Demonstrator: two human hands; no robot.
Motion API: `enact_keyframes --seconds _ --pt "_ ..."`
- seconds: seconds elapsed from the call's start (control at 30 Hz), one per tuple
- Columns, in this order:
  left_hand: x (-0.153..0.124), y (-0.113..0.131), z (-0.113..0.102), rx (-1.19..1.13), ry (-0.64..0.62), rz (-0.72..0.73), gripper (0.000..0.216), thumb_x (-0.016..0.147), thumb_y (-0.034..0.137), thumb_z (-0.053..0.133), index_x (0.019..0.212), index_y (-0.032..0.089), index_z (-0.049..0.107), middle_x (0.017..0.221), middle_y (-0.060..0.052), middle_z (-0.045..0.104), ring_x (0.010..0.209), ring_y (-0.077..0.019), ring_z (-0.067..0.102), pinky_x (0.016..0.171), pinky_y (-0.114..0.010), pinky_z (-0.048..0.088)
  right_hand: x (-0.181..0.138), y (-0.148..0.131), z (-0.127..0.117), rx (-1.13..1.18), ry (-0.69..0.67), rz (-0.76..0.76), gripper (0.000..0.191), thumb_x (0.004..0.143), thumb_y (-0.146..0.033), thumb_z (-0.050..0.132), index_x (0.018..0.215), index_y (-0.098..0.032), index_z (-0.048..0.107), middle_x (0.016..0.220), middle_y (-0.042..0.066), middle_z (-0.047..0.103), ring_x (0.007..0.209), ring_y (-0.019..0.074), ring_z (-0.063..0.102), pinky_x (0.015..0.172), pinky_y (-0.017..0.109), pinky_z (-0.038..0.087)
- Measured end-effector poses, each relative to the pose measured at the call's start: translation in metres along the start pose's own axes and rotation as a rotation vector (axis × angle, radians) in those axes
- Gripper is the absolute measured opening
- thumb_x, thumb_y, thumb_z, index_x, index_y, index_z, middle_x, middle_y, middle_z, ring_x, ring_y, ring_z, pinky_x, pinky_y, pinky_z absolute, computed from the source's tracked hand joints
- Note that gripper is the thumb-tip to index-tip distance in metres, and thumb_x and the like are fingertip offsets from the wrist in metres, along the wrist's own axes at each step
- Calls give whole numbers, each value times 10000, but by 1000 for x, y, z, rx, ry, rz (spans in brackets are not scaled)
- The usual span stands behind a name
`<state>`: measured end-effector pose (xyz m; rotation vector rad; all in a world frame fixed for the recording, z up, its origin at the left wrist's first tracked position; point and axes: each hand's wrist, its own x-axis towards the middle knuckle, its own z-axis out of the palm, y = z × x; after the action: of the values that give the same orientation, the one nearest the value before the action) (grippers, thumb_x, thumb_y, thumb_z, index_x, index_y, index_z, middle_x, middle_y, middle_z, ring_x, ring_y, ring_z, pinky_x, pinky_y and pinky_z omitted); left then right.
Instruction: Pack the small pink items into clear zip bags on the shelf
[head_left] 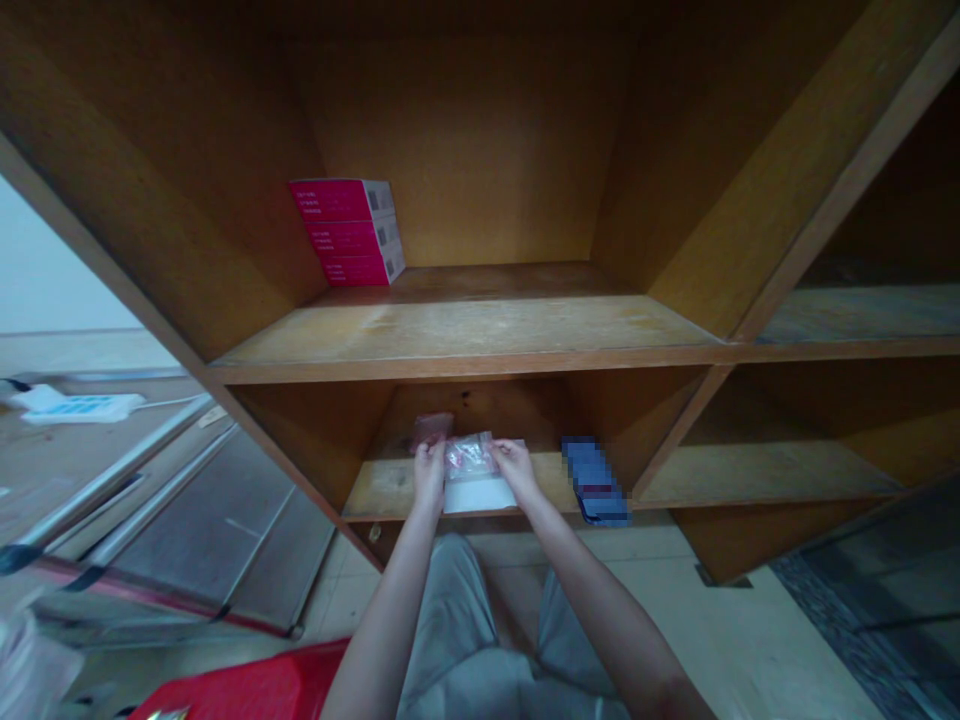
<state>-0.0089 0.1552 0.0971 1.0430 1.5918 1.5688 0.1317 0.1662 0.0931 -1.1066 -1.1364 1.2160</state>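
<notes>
Both of my hands reach into the lower shelf of a wooden cabinet (480, 360). My left hand (429, 468) and my right hand (514, 466) grip the two ends of a small clear plastic bag (469, 458) with pink contents. The bag is held just above a flat white box (478, 494) that lies at the shelf's front edge. Another pinkish packet (432, 428) lies on the shelf just behind my left hand. Both hands have their fingers curled on the bag.
A stack of pink and white boxes (351, 232) stands at the back left of the upper shelf. A blurred blue object (595, 482) lies right of my hands. A red bin (255, 690) sits by my knees. A white power strip (75, 406) lies far left.
</notes>
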Motion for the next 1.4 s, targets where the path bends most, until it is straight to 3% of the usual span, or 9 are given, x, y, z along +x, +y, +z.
enact_keyframes --seconds 0.13,0.27,0.33,0.43,0.57,0.87,1.2,1.4 --pt "-7 -4 -3 132 5 139 306 788 290 440 1074 182 423 978 -69 587 906 -151 568 731 -255 451 -1 6 -1 68 7 145 241 586 -382 622 682 -161 623 563 -11 570 463 97 477 429 217 423" --pt "-15 2 -4 355 41 290 186 738 261 502 909 189 524 955 -54 550 978 -191 505 854 -338 390 -1 11 -2 146 -35 239 259 532 -369 671 658 -149 618 501 -41 505 429 80 452 425 240 461" --pt "-19 7 -2 450 -21 383 114 728 244 516 820 196 561 932 -49 551 991 -203 487 878 -362 362 0 13 -2 151 -62 256 270 519 -372 686 639 -142 611 481 -49 489 417 74 445 429 247 467" --pt "-22 13 2 511 -211 477 78 732 215 515 716 200 590 952 -43 571 1024 -200 471 898 -367 329 0 14 -3 172 -121 270 290 541 -399 676 637 -135 606 476 -42 504 416 74 456 444 242 460" --pt "-21 13 8 586 -344 455 101 737 217 516 696 203 607 936 -43 588 1065 -212 445 889 -373 317 -1 9 -6 230 -190 274 303 605 -417 638 690 -127 619 535 -5 570 447 79 500 480 224 449" --pt "-12 0 10 665 -303 439 105 703 263 539 637 192 579 773 -32 596 942 -219 494 804 -344 354 -4 0 -8 257 -206 261 358 736 -449 503 723 -120 644 696 74 652 516 103 559 558 241 466" --pt "-8 2 6 591 -376 453 138 724 185 472 699 199 607 932 -37 623 1072 -207 455 894 -379 306 -5 3 -9 84 -258 146 233 638 -342 607 775 -162 660 689 28 649 574 112 564 581 235 451" --pt "-7 2 4 601 -384 447 91 710 200 504 705 196 594 947 -45 618 1077 -211 450 887 -375 317 4 14 -9 -113 -321 -59 152 658 -294 588 711 -165 649 631 13 635 583 129 563 595 252 444"
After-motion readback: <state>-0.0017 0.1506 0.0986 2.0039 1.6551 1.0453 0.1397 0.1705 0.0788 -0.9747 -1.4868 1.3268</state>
